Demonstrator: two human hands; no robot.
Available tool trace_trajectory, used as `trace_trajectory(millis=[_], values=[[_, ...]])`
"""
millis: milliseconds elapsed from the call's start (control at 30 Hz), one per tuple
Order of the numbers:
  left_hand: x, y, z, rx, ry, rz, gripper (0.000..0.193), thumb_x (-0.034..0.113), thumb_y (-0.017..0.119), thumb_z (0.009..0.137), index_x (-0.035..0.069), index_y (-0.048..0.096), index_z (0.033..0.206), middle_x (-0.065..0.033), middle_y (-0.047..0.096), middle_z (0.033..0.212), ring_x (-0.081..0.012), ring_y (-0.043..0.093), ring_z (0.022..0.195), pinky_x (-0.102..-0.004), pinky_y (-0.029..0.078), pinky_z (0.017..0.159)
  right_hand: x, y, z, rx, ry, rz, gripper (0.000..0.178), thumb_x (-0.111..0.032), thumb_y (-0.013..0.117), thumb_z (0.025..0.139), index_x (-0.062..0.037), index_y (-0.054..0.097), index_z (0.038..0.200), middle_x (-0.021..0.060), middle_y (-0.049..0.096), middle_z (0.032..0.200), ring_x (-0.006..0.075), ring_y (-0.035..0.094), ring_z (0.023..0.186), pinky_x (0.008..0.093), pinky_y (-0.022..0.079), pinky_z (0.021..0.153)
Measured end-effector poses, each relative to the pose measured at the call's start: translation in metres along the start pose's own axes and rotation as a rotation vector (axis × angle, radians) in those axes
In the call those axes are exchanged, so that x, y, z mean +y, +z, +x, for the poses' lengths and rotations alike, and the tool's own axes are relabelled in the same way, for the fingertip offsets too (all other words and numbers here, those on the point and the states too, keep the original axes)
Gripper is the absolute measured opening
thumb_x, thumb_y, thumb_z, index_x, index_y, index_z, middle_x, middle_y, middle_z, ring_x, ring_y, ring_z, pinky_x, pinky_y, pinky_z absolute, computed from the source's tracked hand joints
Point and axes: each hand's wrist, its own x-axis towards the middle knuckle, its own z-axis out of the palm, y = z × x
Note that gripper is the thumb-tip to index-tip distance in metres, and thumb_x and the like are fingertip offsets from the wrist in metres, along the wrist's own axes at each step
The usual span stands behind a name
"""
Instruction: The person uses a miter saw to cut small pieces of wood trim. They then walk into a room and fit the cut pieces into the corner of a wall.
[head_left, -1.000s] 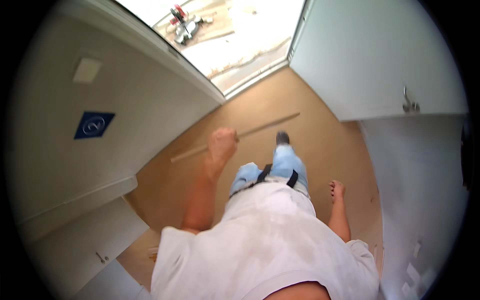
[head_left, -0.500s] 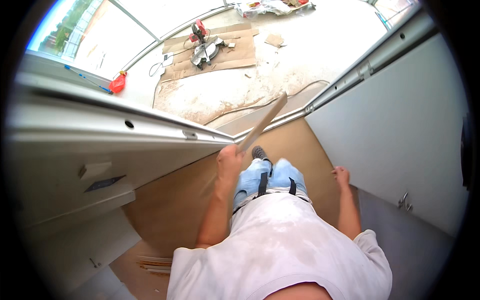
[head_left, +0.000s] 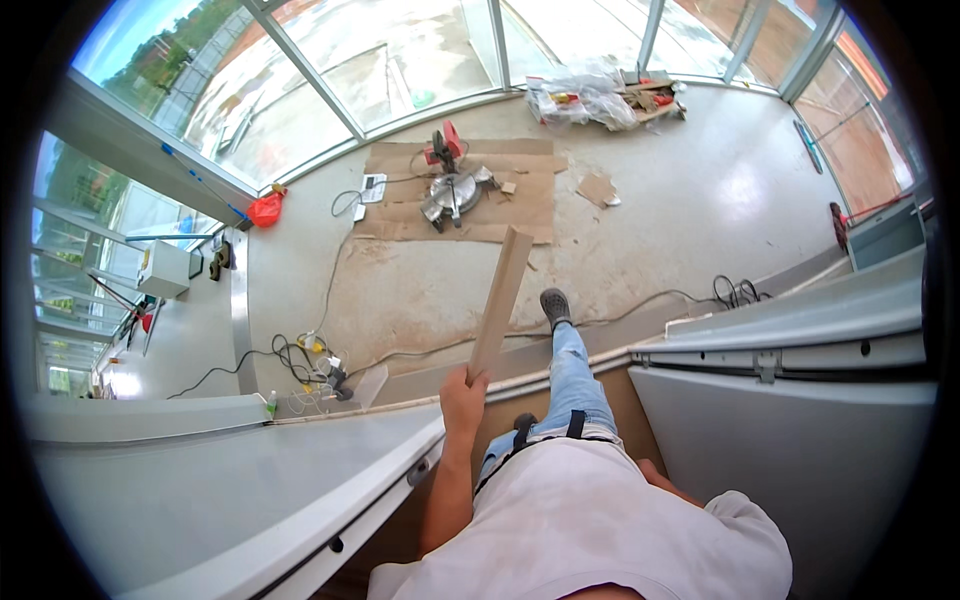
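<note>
My left hand (head_left: 463, 402) is closed round the lower end of a long, flat beige wooden strip (head_left: 503, 298). The strip points forward and slants up to the right, its far end overlapping the cardboard in my view. Low at my right side, my right hand (head_left: 652, 470) is mostly hidden behind my body, and its fingers cannot be made out. It is nearest the grey door panel on the right. One shoe (head_left: 556, 305) is past the doorway's threshold.
A mitre saw (head_left: 455, 190) stands on flattened cardboard (head_left: 400, 215) ahead. Cables (head_left: 655, 297) cross the floor beyond the threshold. Door panels (head_left: 770, 450) flank me. Plastic-wrapped material (head_left: 590, 100) lies by the windows, and a red bag (head_left: 266, 208) sits left.
I have stepped forward into the doorway, so more of the room shows. The strip in my left hand now points more upright. My right hand has dropped back beside my body.
</note>
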Motion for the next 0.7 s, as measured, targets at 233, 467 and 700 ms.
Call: trace_trajectory(millis=[233,467,700], values=[[0.037,-0.004,0.125,0.210,-0.101,0.062,0.031,0.024,0.078,0.088,-0.003,0.063,0.085,-0.0231,0.062,0.073,-0.0417,0.059,0.068,-0.0473,0.046,0.063,-0.137,-0.231,0.257,0.147,0.103,0.424,0.025,-0.019,0.063,0.093,-0.0037,0.070,0.074,0.0116,0.067,0.066,0.0176,0.050,0.042,0.0350,0.038,0.038],[0.087,-0.055,0.265,0.279,0.096,0.292,0.022,0.016,0.077,0.088,-0.001,0.070,0.100,-0.0192,0.067,0.082,-0.0370,0.062,0.074,-0.0429,0.049,0.069,-0.495,-0.431,0.292,0.455,-0.492,0.529,0.027,-0.023,0.060,0.095,0.0015,0.071,0.100,0.0075,0.072,0.079,0.0093,0.050,0.056,0.0280,0.042,0.053],[0.055,-0.098,0.402,0.081,0.123,0.430,0.024,0.015,0.077,0.086,0.002,0.071,0.105,-0.0192,0.069,0.094,-0.0395,0.065,0.090,-0.0478,0.051,0.079,-0.572,-0.377,0.344,0.387,-0.391,0.490,0.024,-0.021,0.061,0.094,0.0008,0.071,0.095,0.0076,0.072,0.078,0.0108,0.054,0.058,0.0305,0.044,0.055]])
